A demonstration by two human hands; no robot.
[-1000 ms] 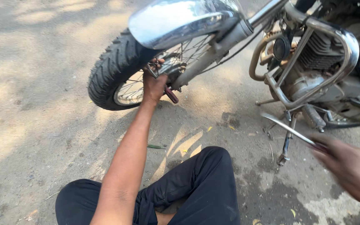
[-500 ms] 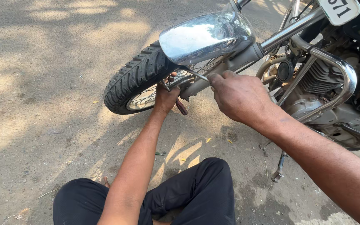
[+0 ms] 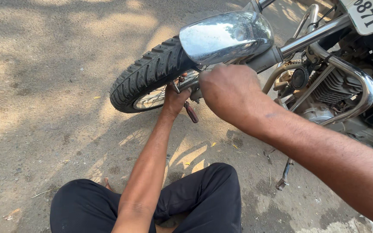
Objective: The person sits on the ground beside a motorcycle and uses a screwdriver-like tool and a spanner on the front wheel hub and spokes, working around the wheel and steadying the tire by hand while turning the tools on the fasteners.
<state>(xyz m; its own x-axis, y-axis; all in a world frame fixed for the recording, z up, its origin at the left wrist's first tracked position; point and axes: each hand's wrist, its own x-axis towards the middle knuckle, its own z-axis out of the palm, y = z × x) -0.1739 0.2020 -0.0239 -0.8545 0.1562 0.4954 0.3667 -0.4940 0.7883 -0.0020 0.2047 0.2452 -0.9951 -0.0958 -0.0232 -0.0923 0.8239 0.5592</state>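
I sit on the ground at a motorcycle's front wheel [image 3: 150,75]. My left hand [image 3: 174,98] is at the wheel hub under the chrome mudguard [image 3: 227,36], shut on pliers whose red handle [image 3: 191,112] sticks out below it. My right hand [image 3: 229,90] sits just right of it at the bottom of the fork leg [image 3: 311,36], fingers curled. The back of the hand hides whatever is in it. The hub itself is covered by both hands.
The engine [image 3: 329,86] and a chrome crash guard [image 3: 361,80] are on the right, with a number plate [image 3: 365,15] above. A metal stand [image 3: 283,174] touches the stained concrete. My legs in black trousers [image 3: 203,198] are folded in front.
My right hand, which held a long silver tool low on the right, has come up and left to the fork bottom beside my left hand. The left hand has stayed at the hub.
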